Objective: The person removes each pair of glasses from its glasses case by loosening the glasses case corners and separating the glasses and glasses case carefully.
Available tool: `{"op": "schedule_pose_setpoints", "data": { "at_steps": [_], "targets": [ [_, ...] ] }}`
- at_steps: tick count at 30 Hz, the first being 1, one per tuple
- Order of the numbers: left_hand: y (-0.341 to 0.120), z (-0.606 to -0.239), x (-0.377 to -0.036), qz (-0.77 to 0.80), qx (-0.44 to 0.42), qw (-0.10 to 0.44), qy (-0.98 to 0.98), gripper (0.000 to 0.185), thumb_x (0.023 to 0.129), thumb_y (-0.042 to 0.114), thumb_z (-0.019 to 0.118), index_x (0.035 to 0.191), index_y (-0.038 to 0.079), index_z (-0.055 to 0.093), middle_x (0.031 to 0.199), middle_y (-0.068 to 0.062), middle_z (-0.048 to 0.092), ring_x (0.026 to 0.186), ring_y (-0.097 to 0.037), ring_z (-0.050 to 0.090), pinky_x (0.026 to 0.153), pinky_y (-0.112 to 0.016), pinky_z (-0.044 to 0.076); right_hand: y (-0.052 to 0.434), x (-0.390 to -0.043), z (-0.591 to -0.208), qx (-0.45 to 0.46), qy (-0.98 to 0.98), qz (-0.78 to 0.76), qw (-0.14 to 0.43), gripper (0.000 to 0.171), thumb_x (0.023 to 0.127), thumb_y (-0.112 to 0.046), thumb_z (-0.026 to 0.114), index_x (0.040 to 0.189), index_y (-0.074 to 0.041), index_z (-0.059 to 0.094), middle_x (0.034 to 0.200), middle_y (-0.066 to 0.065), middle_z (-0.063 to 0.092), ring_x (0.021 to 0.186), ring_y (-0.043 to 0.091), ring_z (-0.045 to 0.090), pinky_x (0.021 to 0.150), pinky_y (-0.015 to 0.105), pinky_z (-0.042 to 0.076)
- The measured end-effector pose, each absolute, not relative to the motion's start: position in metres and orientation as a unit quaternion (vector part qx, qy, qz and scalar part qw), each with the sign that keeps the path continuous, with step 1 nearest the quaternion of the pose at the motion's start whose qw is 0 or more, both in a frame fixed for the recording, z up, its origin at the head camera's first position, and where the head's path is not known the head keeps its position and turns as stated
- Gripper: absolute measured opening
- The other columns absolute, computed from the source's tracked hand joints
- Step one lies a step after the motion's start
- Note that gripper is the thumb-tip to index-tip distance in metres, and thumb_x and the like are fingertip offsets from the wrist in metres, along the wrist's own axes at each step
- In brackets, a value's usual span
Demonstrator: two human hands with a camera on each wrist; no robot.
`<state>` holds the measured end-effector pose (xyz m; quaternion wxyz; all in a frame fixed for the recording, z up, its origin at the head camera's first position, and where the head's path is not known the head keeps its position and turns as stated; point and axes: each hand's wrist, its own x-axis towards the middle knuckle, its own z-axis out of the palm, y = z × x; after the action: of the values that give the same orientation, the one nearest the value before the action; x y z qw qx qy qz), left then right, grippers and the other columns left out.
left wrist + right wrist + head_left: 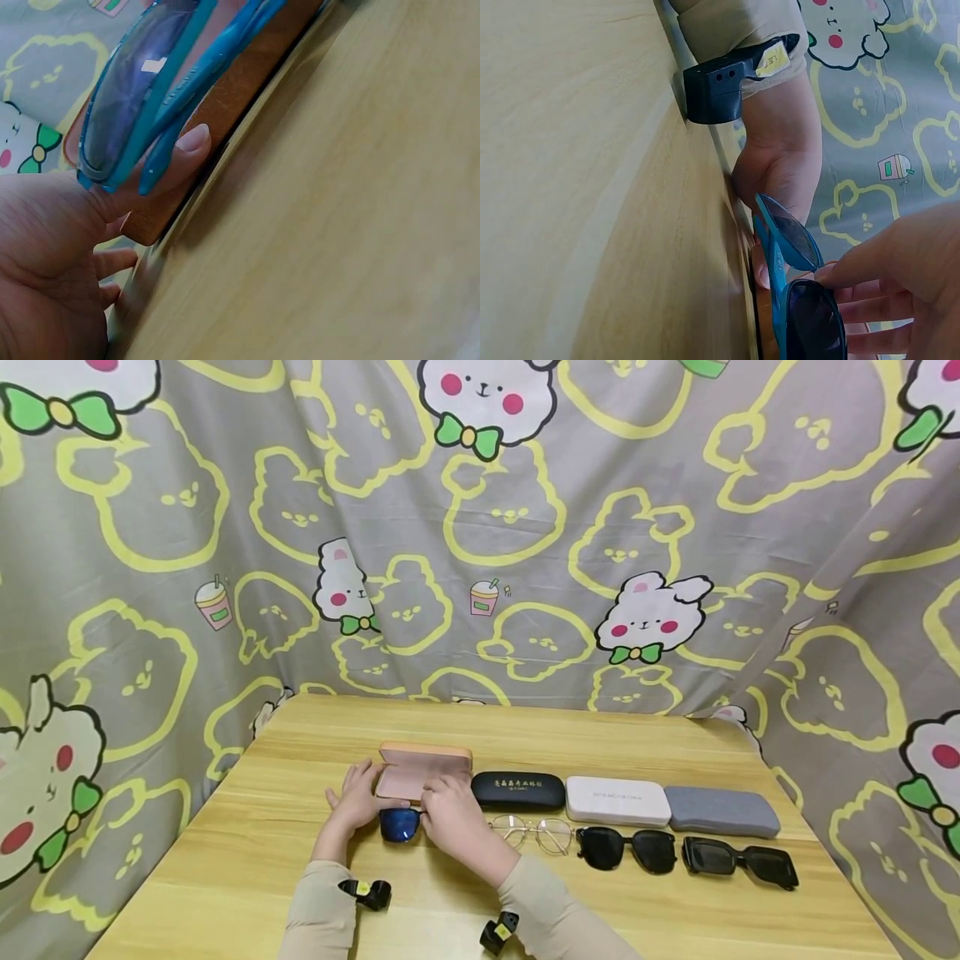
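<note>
A makeshift home recording corner: a grey cartoon-rabbit bedsheet (pixel 525 552) hangs as backdrop around a pale wooden worktop (pixel 225 860), where closed glasses cases (pixel 617 800) sit in a row.

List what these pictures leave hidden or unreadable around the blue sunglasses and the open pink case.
- Blue sunglasses: head view, right lens hidden under the right hand.
- Pink case interior: wrist views, cut off by the frame edges and hidden by the sunglasses.
- Lettering on the black case: head view, too small to read.

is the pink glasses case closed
No, the pink case stands open with its lid raised, and both hands hold the blue sunglasses just in front of it.
</note>
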<state>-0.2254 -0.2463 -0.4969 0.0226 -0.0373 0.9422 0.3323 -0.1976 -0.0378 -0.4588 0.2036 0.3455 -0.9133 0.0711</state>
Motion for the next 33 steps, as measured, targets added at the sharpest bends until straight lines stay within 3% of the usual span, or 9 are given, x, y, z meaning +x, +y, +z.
{"op": "schedule_pose_setpoints", "data": {
  "at_steps": [19,33],
  "targets": [
    [-0.2477,-0.4975,-0.2259,0.339,-0.033,0.027,0.940,0.094,0.070,0.052,0.083,0.145,0.009,0.045,0.160,-0.025,0.019,0.148,-0.048,0.001,0.103,-0.078,-0.015,-0.0363,-0.1986,-0.4616,0.330,-0.928,0.065,0.160,0.005,0.080,-0.024,0.077,0.078,-0.020,0.074,0.106,-0.003,0.071,0.104,0.020,0.064,0.092,0.043,0.054],
    [-0.2475,-0.4980,-0.2268,0.334,-0.039,0.030,0.941,0.096,0.069,0.054,0.082,0.145,0.010,0.044,0.160,-0.024,0.019,0.148,-0.048,0.001,0.104,-0.078,-0.014,-0.0367,-0.2004,-0.4660,0.320,-0.930,0.071,0.166,0.011,0.079,-0.025,0.076,0.071,-0.020,0.070,0.091,-0.005,0.068,0.095,0.018,0.063,0.081,0.037,0.054]
  ]
}}
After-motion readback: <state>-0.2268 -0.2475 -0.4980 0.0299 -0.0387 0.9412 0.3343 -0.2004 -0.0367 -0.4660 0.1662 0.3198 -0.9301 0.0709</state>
